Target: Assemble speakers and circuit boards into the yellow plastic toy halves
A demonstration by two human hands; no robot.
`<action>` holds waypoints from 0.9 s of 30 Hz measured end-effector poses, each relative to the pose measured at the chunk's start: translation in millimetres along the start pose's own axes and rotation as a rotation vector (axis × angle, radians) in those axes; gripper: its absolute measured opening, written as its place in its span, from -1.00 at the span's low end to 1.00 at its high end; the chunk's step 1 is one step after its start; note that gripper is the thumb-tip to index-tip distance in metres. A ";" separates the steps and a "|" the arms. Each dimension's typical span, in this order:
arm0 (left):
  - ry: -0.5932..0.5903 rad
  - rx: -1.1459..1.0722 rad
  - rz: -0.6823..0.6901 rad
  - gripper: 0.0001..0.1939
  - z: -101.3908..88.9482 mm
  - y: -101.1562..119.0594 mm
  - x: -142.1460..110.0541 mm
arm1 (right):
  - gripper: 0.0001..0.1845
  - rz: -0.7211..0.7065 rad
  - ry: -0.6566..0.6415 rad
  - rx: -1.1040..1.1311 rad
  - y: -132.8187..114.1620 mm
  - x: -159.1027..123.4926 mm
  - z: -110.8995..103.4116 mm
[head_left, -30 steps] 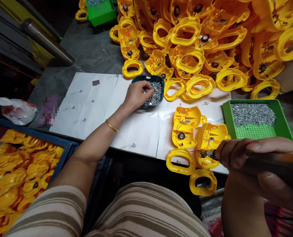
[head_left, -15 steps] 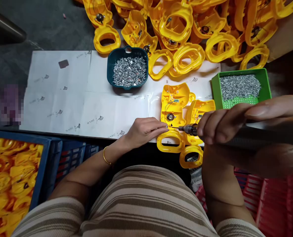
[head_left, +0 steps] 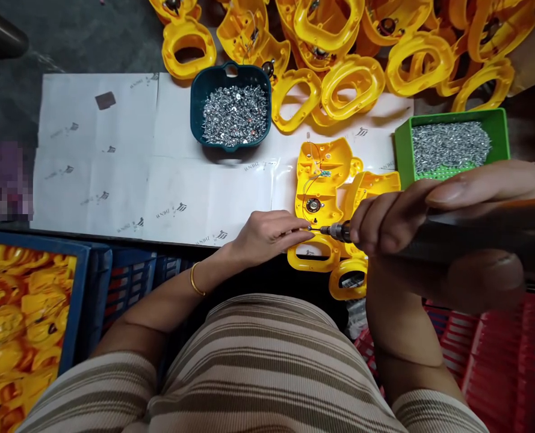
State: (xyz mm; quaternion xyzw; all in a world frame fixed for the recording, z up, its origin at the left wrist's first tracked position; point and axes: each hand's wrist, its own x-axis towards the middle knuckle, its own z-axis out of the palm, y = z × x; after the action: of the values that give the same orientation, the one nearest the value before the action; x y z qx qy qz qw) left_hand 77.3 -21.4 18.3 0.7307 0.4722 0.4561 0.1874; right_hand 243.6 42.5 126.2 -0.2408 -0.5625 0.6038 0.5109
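Note:
My right hand (head_left: 393, 222) is wrapped round a dark electric screwdriver (head_left: 470, 234), its bit pointing left. The thumb and fingers of my left hand (head_left: 271, 237) pinch a small screw (head_left: 309, 228), which sits at the tip of the bit. Just beyond them lies an open yellow plastic shell (head_left: 321, 162) with thin wires and a round speaker inside. A looped yellow handle part (head_left: 313, 252) lies below the fingertips. A second yellow shell (head_left: 375, 180) is partly hidden behind my right hand.
A dark teal tub (head_left: 195, 114) of screws stands beyond my left hand, and a green basket (head_left: 405, 150) of screws stands at the right. Many yellow shells (head_left: 330, 30) are heaped at the back. A blue crate (head_left: 82, 300) of yellow parts is at left, red crates (head_left: 488, 361) at right.
The screwdriver bit has come left so that its tip meets the screw in my left fingers. The whole view has also shifted slightly.

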 end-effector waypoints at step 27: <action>-0.164 0.060 -0.026 -0.69 0.5 9.2 0.9 | -0.74 0.083 -0.123 -0.001 5.1 3.6 -5.3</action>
State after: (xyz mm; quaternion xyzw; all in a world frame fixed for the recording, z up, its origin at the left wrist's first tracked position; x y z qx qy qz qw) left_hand 82.6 -25.0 24.9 0.7645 0.4785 0.3779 0.2092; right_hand 245.1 48.7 121.2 -0.2264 -0.5825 0.6380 0.4499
